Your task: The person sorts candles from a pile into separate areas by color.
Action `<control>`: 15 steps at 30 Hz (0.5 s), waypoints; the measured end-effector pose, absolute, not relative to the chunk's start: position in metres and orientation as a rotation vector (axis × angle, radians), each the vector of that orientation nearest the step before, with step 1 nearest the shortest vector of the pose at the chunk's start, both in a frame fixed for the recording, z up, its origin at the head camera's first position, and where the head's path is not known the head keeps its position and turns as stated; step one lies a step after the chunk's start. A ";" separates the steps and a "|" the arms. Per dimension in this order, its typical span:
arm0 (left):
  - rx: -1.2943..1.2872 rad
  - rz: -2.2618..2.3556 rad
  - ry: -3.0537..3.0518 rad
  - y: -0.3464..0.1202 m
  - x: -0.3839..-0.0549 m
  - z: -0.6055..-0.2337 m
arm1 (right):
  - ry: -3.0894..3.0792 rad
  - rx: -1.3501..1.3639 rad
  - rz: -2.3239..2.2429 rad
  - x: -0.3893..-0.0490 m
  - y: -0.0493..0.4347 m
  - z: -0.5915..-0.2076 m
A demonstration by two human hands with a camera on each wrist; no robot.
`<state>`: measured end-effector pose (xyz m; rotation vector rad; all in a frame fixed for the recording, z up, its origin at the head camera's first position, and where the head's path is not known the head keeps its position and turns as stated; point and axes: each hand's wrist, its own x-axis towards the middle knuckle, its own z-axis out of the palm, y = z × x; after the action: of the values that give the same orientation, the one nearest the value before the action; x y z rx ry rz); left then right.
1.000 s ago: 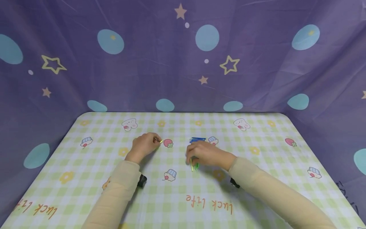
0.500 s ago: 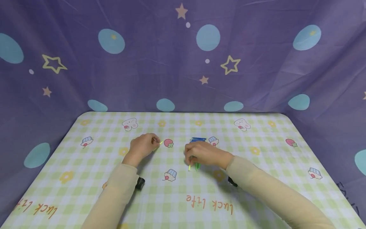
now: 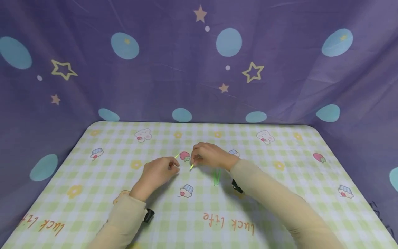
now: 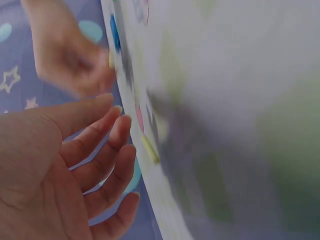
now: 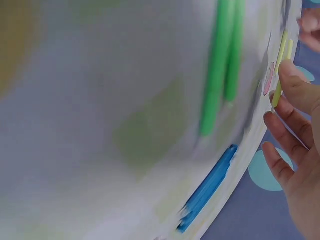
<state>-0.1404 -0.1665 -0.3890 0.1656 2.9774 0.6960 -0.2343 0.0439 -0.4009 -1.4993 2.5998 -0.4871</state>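
Note:
In the head view my right hand (image 3: 211, 154) pinches a thin yellow stick (image 3: 191, 167) between thumb and fingers, just above the cloth. My left hand (image 3: 160, 173) is to its left with loosely bent fingers; the left wrist view shows nothing in its grasp. Another yellow stick (image 3: 176, 156) lies on the cloth just beyond the left fingertips. Two green sticks (image 3: 216, 177) lie side by side below my right wrist. Blue sticks (image 5: 207, 192) lie bunched together in the right wrist view; in the head view the right hand hides them.
A checked cloth (image 3: 280, 193) with printed cupcakes, flowers and rabbits covers the table. Behind it hangs a purple curtain (image 3: 186, 86) with stars and blue ovals. A black wrist strap piece (image 3: 149, 215) shows under the left sleeve.
The right hand has moved left and away from the green sticks, carrying the yellow stick. The left hand has let go of its yellow stick and drawn back toward me.

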 end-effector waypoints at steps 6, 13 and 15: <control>0.244 0.762 2.919 -0.145 -0.122 -0.396 | 2.578 -1.536 -0.492 -0.248 0.016 -0.403; 0.377 0.845 2.822 -0.127 -0.110 -0.399 | 2.532 -1.393 -0.499 -0.257 -0.007 -0.400; 0.396 0.855 2.821 -0.125 -0.109 -0.399 | 2.518 -1.359 -0.507 -0.259 -0.013 -0.399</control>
<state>-0.1092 -0.1245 -0.3994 0.3956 2.8214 0.8552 -0.2593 -0.0129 -0.3992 -1.3594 2.5184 -0.5071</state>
